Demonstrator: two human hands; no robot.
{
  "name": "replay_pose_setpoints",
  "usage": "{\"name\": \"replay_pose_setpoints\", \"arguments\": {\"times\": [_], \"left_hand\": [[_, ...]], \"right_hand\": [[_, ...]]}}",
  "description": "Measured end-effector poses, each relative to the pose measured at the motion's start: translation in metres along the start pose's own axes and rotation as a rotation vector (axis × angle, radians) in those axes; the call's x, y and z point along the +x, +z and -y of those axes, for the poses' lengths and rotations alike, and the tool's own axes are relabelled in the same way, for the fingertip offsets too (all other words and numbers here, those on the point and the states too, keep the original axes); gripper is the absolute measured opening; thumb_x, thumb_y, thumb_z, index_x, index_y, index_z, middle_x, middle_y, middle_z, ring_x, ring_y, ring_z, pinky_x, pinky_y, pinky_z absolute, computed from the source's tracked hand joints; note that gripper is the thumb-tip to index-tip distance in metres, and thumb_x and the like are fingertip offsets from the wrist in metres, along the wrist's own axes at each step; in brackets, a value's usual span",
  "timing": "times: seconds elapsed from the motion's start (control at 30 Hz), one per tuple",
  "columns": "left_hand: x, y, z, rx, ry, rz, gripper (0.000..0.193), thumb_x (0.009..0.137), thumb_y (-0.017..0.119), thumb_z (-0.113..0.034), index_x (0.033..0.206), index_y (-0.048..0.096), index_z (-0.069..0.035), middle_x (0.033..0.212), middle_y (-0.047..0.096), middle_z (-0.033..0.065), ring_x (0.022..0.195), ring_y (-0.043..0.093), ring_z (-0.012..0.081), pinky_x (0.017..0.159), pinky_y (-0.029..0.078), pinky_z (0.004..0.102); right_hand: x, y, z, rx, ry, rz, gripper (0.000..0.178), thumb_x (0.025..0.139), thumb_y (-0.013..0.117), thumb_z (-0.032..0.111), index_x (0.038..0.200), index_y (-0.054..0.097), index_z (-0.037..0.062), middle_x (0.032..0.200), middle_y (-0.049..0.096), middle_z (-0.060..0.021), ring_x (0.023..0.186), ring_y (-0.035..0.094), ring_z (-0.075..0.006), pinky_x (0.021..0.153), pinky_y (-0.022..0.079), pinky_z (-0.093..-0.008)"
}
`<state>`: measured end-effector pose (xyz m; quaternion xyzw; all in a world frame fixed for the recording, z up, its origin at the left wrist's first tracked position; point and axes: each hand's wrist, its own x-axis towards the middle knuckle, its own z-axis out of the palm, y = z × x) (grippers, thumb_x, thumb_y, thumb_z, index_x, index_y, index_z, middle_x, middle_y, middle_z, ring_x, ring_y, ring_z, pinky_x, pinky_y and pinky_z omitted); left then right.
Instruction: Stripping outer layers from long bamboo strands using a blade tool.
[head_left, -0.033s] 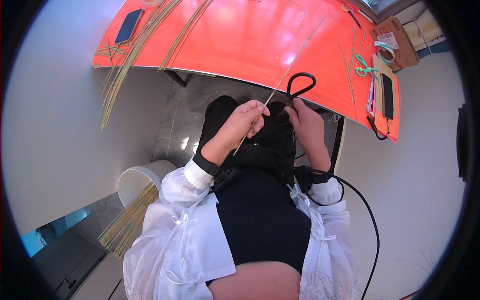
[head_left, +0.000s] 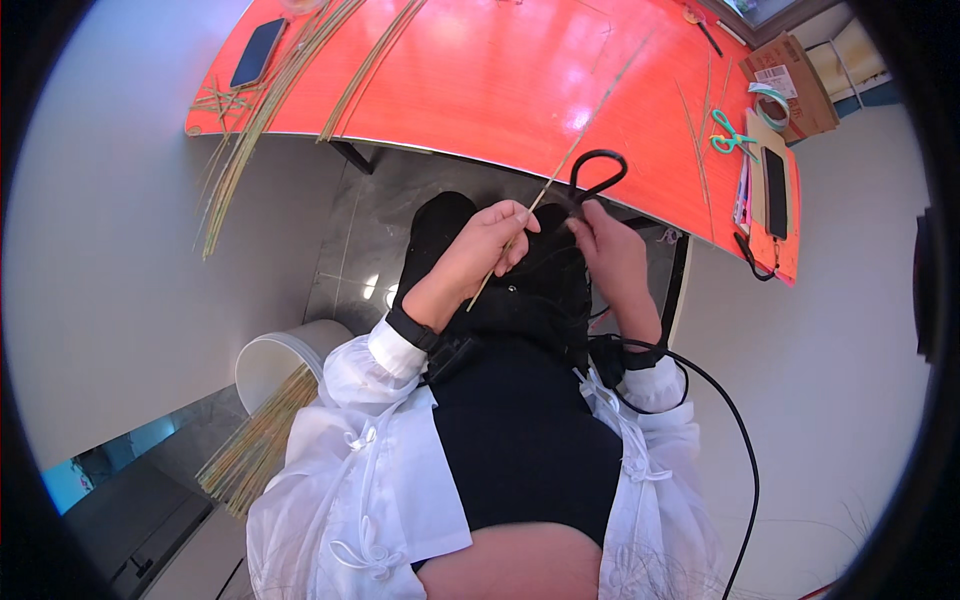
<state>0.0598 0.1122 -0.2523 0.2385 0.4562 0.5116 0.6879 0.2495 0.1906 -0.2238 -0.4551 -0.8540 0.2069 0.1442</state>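
My left hand (head_left: 496,238) pinches a long, thin straw stalk (head_left: 543,193) between thumb and fingers. One end points down over my lap, and the other reaches up and right across the red table. To the right, my right hand (head_left: 607,245) is closed on a black loop-handled tool (head_left: 600,188). Its rounded loop stands above my fingers, just past the table's near edge. The part of the tool near my fingertips is dark and blurred, so I cannot make out its kind. A gap lies between the two hands, over my black-clad knees.
Straw stalks (head_left: 262,105) overhang the red table (head_left: 480,90) at left, near a phone (head_left: 257,53). At right lie teal-handled scissors (head_left: 733,136), a tape roll (head_left: 770,104), another phone (head_left: 774,193) and a cardboard box (head_left: 795,90). A white bucket (head_left: 262,362) holds more stalks. A black cable (head_left: 735,420) runs beside my right arm.
The black loop-handled tool in my right hand has shifted slightly down and to the left. My left hand and the straw stalk stay in place.
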Motion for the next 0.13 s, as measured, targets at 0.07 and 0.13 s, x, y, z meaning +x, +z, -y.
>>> {"name": "replay_pose_setpoints", "arguments": {"times": [0.07,0.13], "left_hand": [[0.0003,0.0003,-0.0013,0.018,-0.013,-0.006,0.025,0.106,0.045,-0.025,0.097,0.058,-0.006,0.058,0.05,-0.0013,0.042,0.039,0.0059,0.043,0.031,0.0196],[0.0005,0.0008,-0.0024,0.035,-0.025,-0.013,0.025,0.106,0.045,-0.025,0.097,0.058,-0.006,0.058,0.05,-0.0013,0.043,0.039,0.0058,0.043,0.032,0.0197]], "right_hand": [[-0.0001,-0.0029,0.002,-0.023,-0.032,0.025,0.025,0.095,0.061,0.031,0.094,0.052,0.0071,0.078,0.063,-0.0173,0.078,0.064,-0.0406,0.062,0.048,-0.0493],[0.0023,-0.0059,0.0002,-0.071,0.03,0.089,0.027,0.095,0.061,0.031,0.106,0.058,0.0061,0.083,0.066,-0.0178,0.08,0.065,-0.0395,0.066,0.05,-0.0487]]}}
